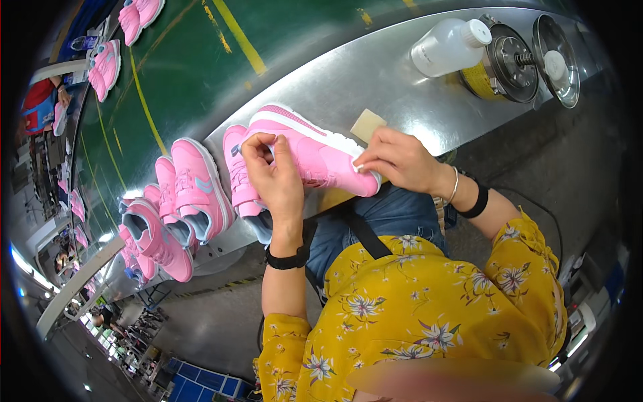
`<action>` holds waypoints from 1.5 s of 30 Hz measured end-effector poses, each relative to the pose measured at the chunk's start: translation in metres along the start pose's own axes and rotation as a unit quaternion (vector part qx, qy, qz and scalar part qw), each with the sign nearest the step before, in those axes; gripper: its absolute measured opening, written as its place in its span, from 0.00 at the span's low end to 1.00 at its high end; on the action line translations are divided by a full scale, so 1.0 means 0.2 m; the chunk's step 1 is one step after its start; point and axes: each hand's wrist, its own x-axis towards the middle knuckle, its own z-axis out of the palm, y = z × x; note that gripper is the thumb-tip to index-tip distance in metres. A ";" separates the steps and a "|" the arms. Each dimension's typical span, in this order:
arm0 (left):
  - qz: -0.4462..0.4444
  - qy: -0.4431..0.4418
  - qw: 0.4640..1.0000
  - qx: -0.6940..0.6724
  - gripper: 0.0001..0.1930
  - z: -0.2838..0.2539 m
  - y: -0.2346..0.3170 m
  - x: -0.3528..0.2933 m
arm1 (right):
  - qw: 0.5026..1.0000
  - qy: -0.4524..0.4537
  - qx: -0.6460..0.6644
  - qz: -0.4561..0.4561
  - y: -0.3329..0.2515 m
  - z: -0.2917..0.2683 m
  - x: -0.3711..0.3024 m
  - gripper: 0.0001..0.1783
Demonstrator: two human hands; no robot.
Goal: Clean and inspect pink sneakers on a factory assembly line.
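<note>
The left hand clamps the pink shoe steady at nine o'clock (grip closed), while the right hand pinches its toe rim on the table.

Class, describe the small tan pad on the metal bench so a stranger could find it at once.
Start at the long shiny metal bench beside the green belt. Just beyond the right hand and the pink shoe it works on lies a flat tan pad. It is the only pale square thing there; everything else nearby is pink or round.
</note>
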 end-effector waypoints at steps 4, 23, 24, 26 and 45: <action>-0.012 -0.006 0.999 -0.045 0.05 0.01 -0.02 -0.01 | 0.997 0.076 -0.003 -0.007 0.04 0.06 0.02 0.04; 0.008 -0.014 0.999 -0.050 0.04 0.03 -0.01 0.02 | 0.983 0.174 -0.035 -0.044 0.12 0.14 0.07 0.05; 0.005 -0.017 0.998 -0.054 0.04 0.03 -0.02 0.02 | 0.986 0.163 -0.028 -0.032 0.11 0.14 0.03 0.05; 0.011 -0.015 0.998 -0.068 0.04 0.01 -0.03 0.02 | 0.991 0.131 -0.026 0.006 0.07 0.11 -0.10 0.05; 0.512 -0.203 0.724 0.416 0.06 -0.12 0.48 -0.09 | 0.856 0.414 -0.308 0.009 -0.44 -1.07 -0.31 0.15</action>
